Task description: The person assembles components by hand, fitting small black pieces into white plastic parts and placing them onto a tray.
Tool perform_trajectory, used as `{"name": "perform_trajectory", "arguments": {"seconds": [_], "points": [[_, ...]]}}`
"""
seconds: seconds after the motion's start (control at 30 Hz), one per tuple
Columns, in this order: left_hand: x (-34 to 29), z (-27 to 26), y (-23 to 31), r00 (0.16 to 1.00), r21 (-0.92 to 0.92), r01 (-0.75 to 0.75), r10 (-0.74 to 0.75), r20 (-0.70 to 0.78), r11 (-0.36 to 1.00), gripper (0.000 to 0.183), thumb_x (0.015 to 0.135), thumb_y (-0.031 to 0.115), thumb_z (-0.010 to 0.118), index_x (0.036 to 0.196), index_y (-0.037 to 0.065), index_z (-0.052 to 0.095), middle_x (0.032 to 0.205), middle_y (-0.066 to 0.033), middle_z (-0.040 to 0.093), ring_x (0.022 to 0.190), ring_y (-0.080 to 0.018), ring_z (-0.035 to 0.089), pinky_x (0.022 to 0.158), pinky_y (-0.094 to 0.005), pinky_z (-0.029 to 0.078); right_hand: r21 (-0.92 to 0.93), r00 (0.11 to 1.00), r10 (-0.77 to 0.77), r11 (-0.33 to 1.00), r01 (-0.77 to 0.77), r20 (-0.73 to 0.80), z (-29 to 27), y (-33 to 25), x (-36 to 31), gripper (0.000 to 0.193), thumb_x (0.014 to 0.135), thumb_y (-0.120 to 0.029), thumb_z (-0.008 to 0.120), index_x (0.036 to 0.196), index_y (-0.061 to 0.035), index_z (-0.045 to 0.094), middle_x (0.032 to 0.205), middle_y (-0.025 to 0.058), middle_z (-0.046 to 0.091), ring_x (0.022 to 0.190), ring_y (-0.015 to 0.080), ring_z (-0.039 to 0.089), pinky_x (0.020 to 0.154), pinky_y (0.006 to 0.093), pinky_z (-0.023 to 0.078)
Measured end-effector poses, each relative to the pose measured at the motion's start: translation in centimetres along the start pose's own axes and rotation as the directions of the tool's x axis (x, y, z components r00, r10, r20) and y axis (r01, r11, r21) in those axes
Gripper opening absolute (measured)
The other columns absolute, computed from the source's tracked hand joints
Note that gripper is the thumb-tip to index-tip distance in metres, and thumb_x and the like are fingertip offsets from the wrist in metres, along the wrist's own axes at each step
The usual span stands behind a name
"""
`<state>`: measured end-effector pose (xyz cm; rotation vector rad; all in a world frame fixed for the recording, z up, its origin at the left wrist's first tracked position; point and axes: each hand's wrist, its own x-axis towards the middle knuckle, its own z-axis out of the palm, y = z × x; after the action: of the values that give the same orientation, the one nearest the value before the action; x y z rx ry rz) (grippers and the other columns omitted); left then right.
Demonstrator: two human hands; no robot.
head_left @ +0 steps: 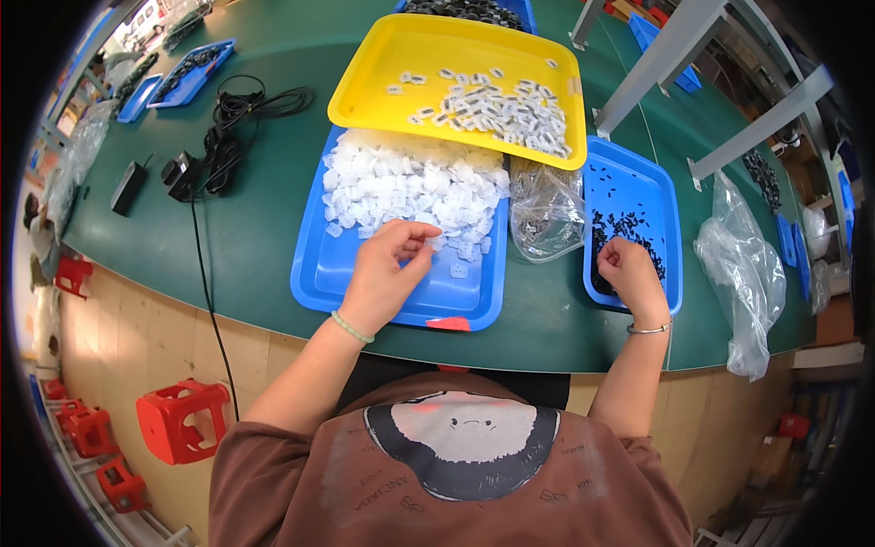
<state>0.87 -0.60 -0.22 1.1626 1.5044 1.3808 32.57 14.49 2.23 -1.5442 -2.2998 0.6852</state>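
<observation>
Brown shirt [305, 497], blue tray [326, 269], green tabletop [260, 210], stools [161, 428]

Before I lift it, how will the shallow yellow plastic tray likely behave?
The yellow tray looks moulded, so probably stiff. Its small white-and-black pieces lie loose, so they'd likely slide if it tilts. Its near edge overlaps the blue plastic tray of translucent pieces, so it might rock if pushed.

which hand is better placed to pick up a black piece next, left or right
Probably the right hand: it is over the smaller blue tray, close to the black pieces. The left hand is over the larger blue tray, by the white pieces.
</observation>
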Motion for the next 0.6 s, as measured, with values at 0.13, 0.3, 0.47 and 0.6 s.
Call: {"name": "perform_trajectory", "arguments": {"seconds": [0.13,0.3,0.47,0.6], "points": [[0.0,0.1,0.0,1.000,-0.011,0.023,-0.023,0.006,1.000,0.021,0.084,-0.001,0.060,0.105,0.001,0.065,0.097,-0.0067,0.059,0.085,-0.0131,0.060,0.078,-0.0250,0.049,-0.126,0.999,-0.047,0.991,0.044,-0.021,0.0,0.1,-0.5,0.005,0.075,-0.001,0.062,0.077,0.0030,0.060,0.070,0.0148,0.062,0.065,0.0286,0.061,0.063,0.0367,0.048],[0.0,0.1,-0.1,1.000,0.000,0.003,-0.003,0.011,1.000,0.022,0.084,-0.001,0.060,0.105,0.001,0.065,0.097,-0.0067,0.059,0.085,-0.0132,0.060,0.078,-0.0251,0.049,-0.087,0.998,-0.007,0.996,0.002,-0.059,-1.0,0.4,-1.0,0.005,0.075,0.000,0.062,0.078,0.0031,0.060,0.071,0.0141,0.061,0.066,0.0263,0.060,0.064,0.0355,0.048],[0.1,0.0,0.1,0.999,-0.046,0.032,-0.032,0.003,0.998,0.022,0.084,-0.001,0.061,0.105,0.001,0.065,0.098,-0.0065,0.059,0.085,-0.0129,0.060,0.079,-0.0252,0.049,0.086,0.997,0.052,0.995,-0.047,-0.061,-2.0,-0.1,-1.2,0.005,0.084,0.000,0.059,0.081,0.0023,0.056,0.066,0.0007,0.053,0.060,0.0059,0.050,0.053,0.0226,0.040],[0.1,-0.1,0.2,0.999,-0.047,0.033,-0.032,0.012,0.998,0.023,0.084,-0.002,0.061,0.106,0.001,0.065,0.098,-0.0062,0.058,0.086,-0.0123,0.060,0.079,-0.0247,0.049,0.250,0.995,0.055,0.968,-0.032,-0.084,-2.5,-1.2,-1.5,0.005,0.083,-0.001,0.061,0.081,0.0015,0.057,0.063,0.0003,0.053,0.057,0.0061,0.048,0.053,0.0222,0.040]]}}
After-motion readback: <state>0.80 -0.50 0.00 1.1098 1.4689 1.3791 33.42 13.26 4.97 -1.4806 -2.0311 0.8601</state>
